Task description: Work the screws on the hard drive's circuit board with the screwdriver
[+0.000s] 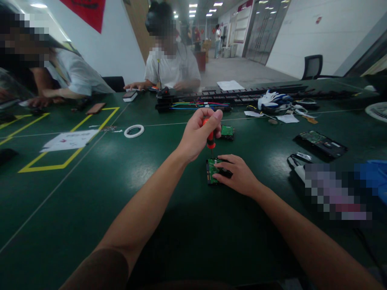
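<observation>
My left hand (201,131) is wrapped round the red and black handle of a screwdriver (211,141). The screwdriver stands upright, its thin shaft pointing down at the top edge of a hard drive (212,173) with a green circuit board facing up. Whether the tip touches a screw is too small to tell. My right hand (237,173) lies over the right part of that drive, fingers spread across the board and holding it against the green table (181,241). Just behind, a second drive with a green board (227,132) is partly hidden by my left hand.
A white tape roll (134,131) and a paper sheet (71,140) lie to the left. At the right are another drive (321,144) and a pouch with a strap (298,169). Cables (193,105) and gloves (274,100) lie further back. People sit across the table.
</observation>
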Available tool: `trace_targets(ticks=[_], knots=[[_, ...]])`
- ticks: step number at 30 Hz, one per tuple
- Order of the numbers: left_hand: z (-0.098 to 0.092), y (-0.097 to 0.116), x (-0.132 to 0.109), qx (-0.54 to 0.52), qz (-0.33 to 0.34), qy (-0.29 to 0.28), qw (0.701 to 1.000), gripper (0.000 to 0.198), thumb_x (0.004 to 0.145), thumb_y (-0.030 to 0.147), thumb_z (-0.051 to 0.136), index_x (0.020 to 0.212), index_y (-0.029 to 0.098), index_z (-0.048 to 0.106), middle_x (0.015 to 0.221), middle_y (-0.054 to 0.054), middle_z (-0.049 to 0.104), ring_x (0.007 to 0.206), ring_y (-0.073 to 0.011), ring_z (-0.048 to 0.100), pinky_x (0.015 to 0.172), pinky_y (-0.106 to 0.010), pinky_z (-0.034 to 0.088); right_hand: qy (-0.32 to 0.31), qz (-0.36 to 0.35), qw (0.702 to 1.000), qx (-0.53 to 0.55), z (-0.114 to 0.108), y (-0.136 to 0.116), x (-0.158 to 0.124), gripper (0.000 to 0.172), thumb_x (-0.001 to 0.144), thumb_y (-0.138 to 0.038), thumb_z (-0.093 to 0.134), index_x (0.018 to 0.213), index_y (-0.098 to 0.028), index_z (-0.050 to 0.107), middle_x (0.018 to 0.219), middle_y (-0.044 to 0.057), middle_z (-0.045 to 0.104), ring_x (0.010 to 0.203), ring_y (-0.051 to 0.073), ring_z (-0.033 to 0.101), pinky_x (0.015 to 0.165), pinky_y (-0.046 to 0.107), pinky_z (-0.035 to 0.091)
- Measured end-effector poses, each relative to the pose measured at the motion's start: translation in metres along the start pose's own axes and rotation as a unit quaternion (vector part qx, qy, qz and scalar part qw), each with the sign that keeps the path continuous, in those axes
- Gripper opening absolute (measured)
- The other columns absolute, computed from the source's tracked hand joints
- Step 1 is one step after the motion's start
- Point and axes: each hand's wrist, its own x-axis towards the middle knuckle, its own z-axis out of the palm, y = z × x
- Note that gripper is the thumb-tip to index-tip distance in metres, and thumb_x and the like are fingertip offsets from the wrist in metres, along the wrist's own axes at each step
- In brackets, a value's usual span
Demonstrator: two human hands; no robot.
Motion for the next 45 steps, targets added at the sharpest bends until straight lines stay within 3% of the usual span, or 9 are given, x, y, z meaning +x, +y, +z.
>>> trace_targets(ticks=[8, 16, 30, 36, 41, 45], knots=[[-0.004, -0.006, 0.0, 0.011, 0.0, -0.004, 1.0, 0.039, 0.093, 0.056, 0.072, 0.089, 0.023, 0.052, 0.078, 0.001, 0.069, 0.067, -0.0108, 0.068, 0.052, -0.021, 0.049, 0.003, -0.001, 1.0, -0.002, 0.001, 0.0, 0.0, 0.032, 0.095, -0.046, 0.071, 0.121, -0.028, 0.075, 0.141, 0.01, 0.066, 0.132, 0.032, 0.061, 0.114, 0.06, 0.046], [-0.004, 0.001, -0.001, 0.053, 0.04, -0.025, 0.997, 0.038, 0.091, 0.057, 0.074, 0.085, 0.022, 0.059, 0.066, 0.004, 0.057, 0.053, -0.008, 0.055, 0.051, -0.022, 0.049, 0.008, -0.002, 1.0, 0.006, 0.0, -0.001, -0.001, 0.031, 0.095, -0.045, 0.071, 0.12, -0.028, 0.075, 0.14, 0.01, 0.067, 0.131, 0.032, 0.062, 0.113, 0.061, 0.046], [-0.007, 0.001, 0.002, 0.052, 0.047, -0.019, 0.997, 0.026, 0.094, 0.046, 0.073, 0.097, 0.022, 0.065, 0.073, 0.003, 0.063, 0.059, -0.0095, 0.06, 0.057, -0.022, 0.052, 0.005, 0.0, 1.0, 0.001, 0.0, 0.001, -0.001, 0.032, 0.095, -0.046, 0.072, 0.12, -0.028, 0.076, 0.14, 0.01, 0.067, 0.13, 0.032, 0.062, 0.112, 0.06, 0.047], [-0.006, 0.002, 0.002, 0.029, 0.04, -0.03, 0.998, 0.021, 0.097, 0.039, 0.07, 0.097, 0.02, 0.061, 0.085, -0.001, 0.072, 0.072, -0.0103, 0.069, 0.067, -0.022, 0.055, 0.004, 0.002, 1.0, 0.004, 0.0, 0.0, -0.001, 0.032, 0.095, -0.046, 0.072, 0.12, -0.027, 0.076, 0.14, 0.01, 0.067, 0.13, 0.032, 0.062, 0.113, 0.059, 0.047], [-0.003, 0.001, 0.0, -0.017, 0.018, -0.033, 0.999, 0.02, 0.1, 0.037, 0.064, 0.101, 0.02, 0.053, 0.099, -0.006, 0.078, 0.093, -0.0163, 0.077, 0.082, -0.029, 0.061, 0.005, 0.001, 1.0, 0.0, 0.001, 0.001, -0.002, 0.032, 0.095, -0.047, 0.071, 0.121, -0.029, 0.075, 0.141, 0.009, 0.066, 0.132, 0.033, 0.062, 0.113, 0.062, 0.046], [-0.004, 0.001, 0.0, -0.042, 0.011, -0.038, 0.998, 0.018, 0.102, 0.036, 0.06, 0.1, 0.02, 0.051, 0.106, -0.008, 0.079, 0.099, -0.0191, 0.077, 0.085, -0.033, 0.062, 0.003, 0.0, 1.0, -0.003, 0.001, 0.001, -0.002, 0.032, 0.095, -0.047, 0.071, 0.121, -0.028, 0.075, 0.141, 0.01, 0.066, 0.132, 0.032, 0.062, 0.113, 0.06, 0.046]])
